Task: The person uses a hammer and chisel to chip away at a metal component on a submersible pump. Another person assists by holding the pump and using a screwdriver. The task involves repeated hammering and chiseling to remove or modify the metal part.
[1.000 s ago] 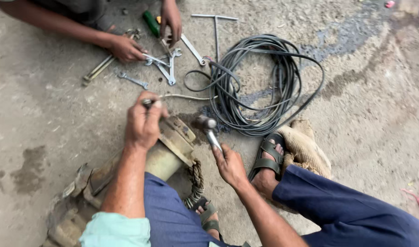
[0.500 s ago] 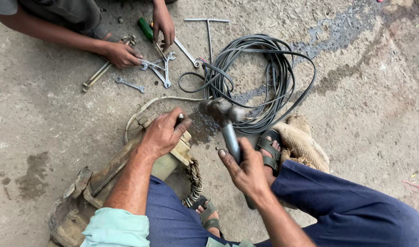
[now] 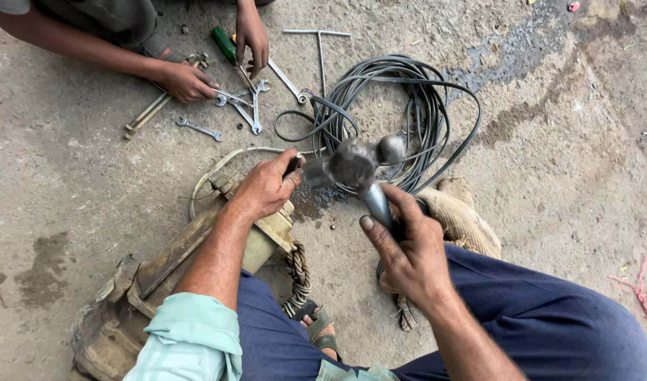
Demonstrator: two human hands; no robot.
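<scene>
My right hand grips the handle of a ball-peen hammer, whose dark steel head is raised close to the camera. My left hand is closed on a small dark tool, held against the top of a rusty, dirty metal machine part lying on the ground by my knees. The tool's tip is mostly hidden by my fingers and the hammer head.
A coil of black cable lies on the concrete beyond the hammer. Another person's two hands sort through several spanners, a green-handled screwdriver and a T-handle wrench. A sack lies under my leg.
The hammer has swung up from the machine part towards the camera. My left hand has shifted slightly right along the part. The other person's hands moved among the spanners.
</scene>
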